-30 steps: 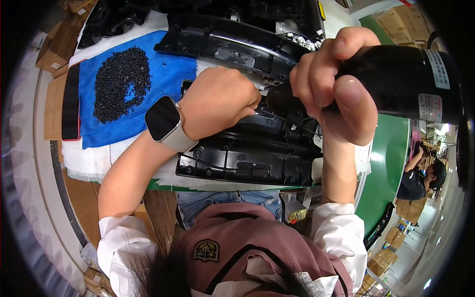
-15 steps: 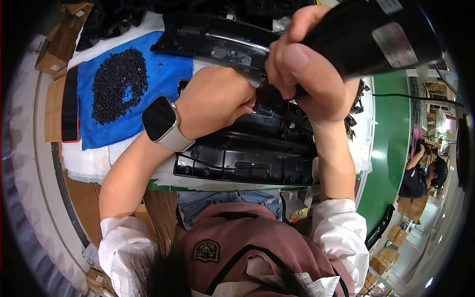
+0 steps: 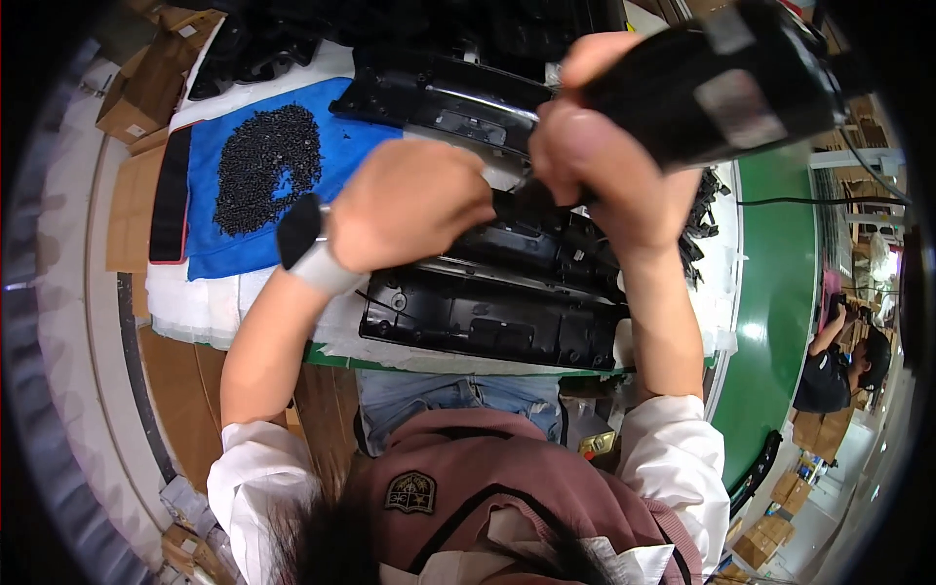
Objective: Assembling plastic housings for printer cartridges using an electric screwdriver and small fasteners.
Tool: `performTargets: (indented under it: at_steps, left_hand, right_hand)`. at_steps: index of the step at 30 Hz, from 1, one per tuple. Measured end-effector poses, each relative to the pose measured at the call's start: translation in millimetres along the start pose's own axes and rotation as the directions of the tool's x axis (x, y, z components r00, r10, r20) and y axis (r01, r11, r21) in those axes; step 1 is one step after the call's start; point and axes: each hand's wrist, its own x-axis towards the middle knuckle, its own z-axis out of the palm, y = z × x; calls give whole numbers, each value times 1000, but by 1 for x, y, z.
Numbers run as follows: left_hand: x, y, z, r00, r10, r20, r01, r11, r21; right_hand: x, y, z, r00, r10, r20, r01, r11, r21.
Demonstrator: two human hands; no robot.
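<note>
My right hand [image 3: 614, 171] is wrapped round a black electric screwdriver [image 3: 717, 93], its body tilted up to the right. The screwdriver's front end points down and left over the middle black plastic panel [image 3: 531, 242]; whether its tip touches is hidden. My left hand [image 3: 409, 200] is closed, blurred, and held over the same panel's left part, with its fingertips turned toward the screwdriver. What it pinches, if anything, is too small to make out. A similar black panel [image 3: 487, 327] lies nearer me, and another [image 3: 458, 107] lies farther off.
A heap of small black screws [image 3: 263, 161] rests on a blue cloth [image 3: 205, 261] at left, beside a dark, red-edged flat object [image 3: 170, 195]. Small black parts [image 3: 704, 219] lie at right. A cable [image 3: 809, 201] crosses the green surface [image 3: 770, 292]. A co-worker [image 3: 829, 375] is far right.
The table and its contents have shifted slightly right in view at the left side. My left hand has turned a little, and the screwdriver's rear end appears lower and farther left.
</note>
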Motion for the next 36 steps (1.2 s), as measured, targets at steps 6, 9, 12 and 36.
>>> performTargets:
  at_steps: [6, 9, 12, 36]
  left_hand:
    - [-75, -45, -68, 732, -467, -497, 675, 596, 435]
    - [-97, -47, -73, 669, -552, -498, 743, 480, 466]
    - [-97, -46, -67, 701, -518, -490, 712, 538, 451]
    - [-81, -20, -47, 597, -591, -542, 533, 798, -283]
  right_hand:
    - [1, -19, -31, 976, -121, 179, 41, 918, 395]
    - [1, -28, -31, 961, -145, 234, 35, 907, 420]
    - [-2, -33, -31, 952, -141, 273, 15, 908, 418]
    - [-8, -43, -18, 991, -122, 58, 86, 903, 421]
